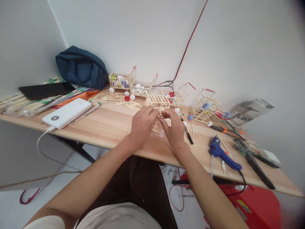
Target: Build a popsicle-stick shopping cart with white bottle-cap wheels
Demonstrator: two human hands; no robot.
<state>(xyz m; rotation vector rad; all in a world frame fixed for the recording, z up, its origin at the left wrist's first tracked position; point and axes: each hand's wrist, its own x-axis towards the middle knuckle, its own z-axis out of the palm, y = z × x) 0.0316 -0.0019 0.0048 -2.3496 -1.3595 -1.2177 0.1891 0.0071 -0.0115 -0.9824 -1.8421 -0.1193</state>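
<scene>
Pinching stick frame [156,127] together, left hand [143,124] and right hand [173,129] might snap it by oversqueezing; glue gun [222,154] at four o'clock.

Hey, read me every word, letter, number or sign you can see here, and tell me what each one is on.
"LUC", last letter unclear: grey-white box at right.
"G": blue bottle cap on a stick cart.
Too small to read: the mark on the white power bank's dark disc.
Too blurred to read: the yellow label on the red case.
</scene>
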